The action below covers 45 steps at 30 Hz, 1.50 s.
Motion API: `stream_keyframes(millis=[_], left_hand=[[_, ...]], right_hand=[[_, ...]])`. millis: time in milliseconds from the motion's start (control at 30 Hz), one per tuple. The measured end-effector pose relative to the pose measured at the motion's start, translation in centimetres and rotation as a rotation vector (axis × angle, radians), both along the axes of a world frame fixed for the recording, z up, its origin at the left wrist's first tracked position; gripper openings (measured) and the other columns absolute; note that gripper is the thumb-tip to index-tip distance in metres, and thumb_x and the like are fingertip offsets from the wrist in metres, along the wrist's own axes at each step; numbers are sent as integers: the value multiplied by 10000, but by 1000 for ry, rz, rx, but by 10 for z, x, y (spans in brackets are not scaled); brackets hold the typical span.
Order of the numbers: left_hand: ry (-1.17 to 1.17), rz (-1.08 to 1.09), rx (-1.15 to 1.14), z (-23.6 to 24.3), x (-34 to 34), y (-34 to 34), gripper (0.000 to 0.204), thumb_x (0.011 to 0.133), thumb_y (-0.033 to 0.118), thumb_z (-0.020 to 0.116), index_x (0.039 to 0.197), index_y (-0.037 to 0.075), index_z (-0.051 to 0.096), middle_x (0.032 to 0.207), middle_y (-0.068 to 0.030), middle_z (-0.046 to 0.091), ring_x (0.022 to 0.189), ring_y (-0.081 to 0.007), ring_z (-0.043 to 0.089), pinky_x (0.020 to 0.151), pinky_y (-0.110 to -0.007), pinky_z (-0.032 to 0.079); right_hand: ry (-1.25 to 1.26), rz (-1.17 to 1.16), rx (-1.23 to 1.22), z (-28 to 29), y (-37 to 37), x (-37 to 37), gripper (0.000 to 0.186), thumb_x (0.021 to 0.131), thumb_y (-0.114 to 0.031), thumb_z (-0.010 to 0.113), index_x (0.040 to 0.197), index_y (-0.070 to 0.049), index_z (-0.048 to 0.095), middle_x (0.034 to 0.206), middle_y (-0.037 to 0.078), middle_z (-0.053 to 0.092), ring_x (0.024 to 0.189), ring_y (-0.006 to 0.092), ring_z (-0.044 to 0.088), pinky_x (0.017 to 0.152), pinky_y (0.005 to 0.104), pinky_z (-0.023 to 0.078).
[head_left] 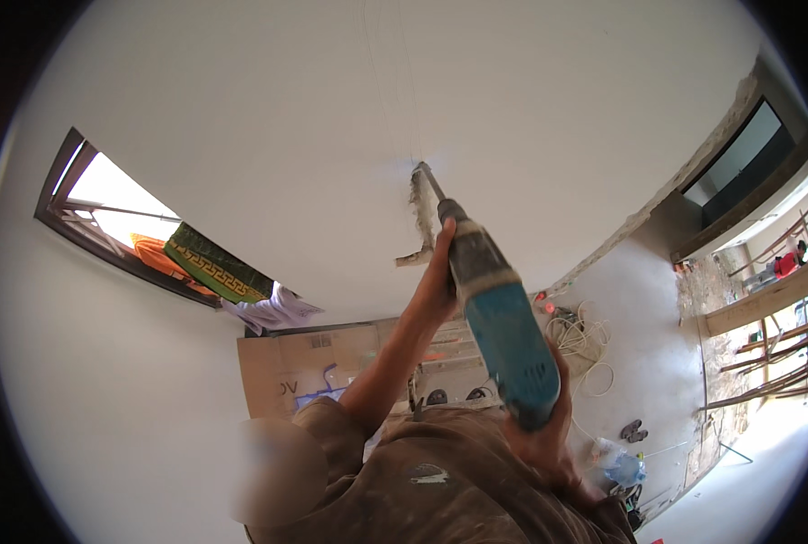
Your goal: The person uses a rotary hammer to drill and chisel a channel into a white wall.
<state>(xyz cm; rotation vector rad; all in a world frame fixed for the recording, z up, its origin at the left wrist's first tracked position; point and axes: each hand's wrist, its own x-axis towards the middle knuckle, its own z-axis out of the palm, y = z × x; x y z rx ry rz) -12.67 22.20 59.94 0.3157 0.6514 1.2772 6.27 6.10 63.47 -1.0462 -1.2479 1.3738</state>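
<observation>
A teal and black rotary hammer drill [508, 335] points up and away from me, its bit [433, 181] touching the white wall [286, 136] at the top end of a rough chiselled groove [417, 204]. My left hand [442, 272] grips the tool's dark front part just behind the chuck. At the rear, my right hand [549, 417] is closed on the handle; the drill body hides most of its fingers. The groove runs downward and bends to the left at its lower end. Thin pencil-like lines continue up the wall above the bit.
On the left, cloths [218, 263] hang at a window opening [114, 199]. Below stands a cardboard sheet [277, 363]. A coiled pale cable [585, 340], dark shoes [633, 431] and a plastic bag [621, 462] lie on the floor at right. Wooden poles [766, 372] stand beyond an opening.
</observation>
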Motion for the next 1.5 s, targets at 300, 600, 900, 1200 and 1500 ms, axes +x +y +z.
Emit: stream_keyframes(millis=[300, 600, 900, 1200, 1500], left_hand=[[-73, -70, 102, -11, 1, -10, 629, 865, 607, 609, 1180, 66, 550, 1040, -115, 636, 981, -242, 650, 877, -396, 561], [-69, -92, 92, -16, -4, -59, 522, 889, 578, 592, 1053, 83, 564, 926, -80, 619, 834, -205, 648, 794, -381, 570], [-17, -59, 97, -12, -31, -37, 509, 908, 574, 561, 1031, 80, 575, 871, -79, 627, 815, -207, 648, 761, -375, 569], [-2, -87, 1, -9, -46, -48, 652, 878, 685, 452, 1051, 75, 605, 896, -136, 649, 773, -293, 695, 635, -421, 603], [-37, -95, -37, -2, -52, -48, 657, 858, 691, 492, 1046, 69, 589, 882, -128, 649, 759, -287, 685, 681, -426, 598]], right_hand=[[-236, 51, 179, 28, -14, 13, 861, 682, 0, 582, 1476, -20, 249, 1243, 219, 543, 1200, 322, 541, 1007, 395, 413], [-360, 79, 289, 11, -62, 14, 904, 715, -44, 634, 1506, -68, 197, 1200, 235, 600, 1145, 355, 600, 973, 422, 455], [-396, 108, 244, 13, -38, -18, 943, 728, -89, 687, 1514, -83, 165, 1185, 287, 596, 1134, 421, 599, 953, 446, 473], [-491, 326, 187, 11, -45, -25, 1040, 682, -133, 766, 1485, 19, 121, 1211, 301, 538, 1093, 438, 589, 940, 471, 463], [-440, 356, 200, 20, -41, -34, 1042, 698, -112, 753, 1493, 10, 91, 1261, 333, 490, 1153, 453, 547, 966, 473, 443]])
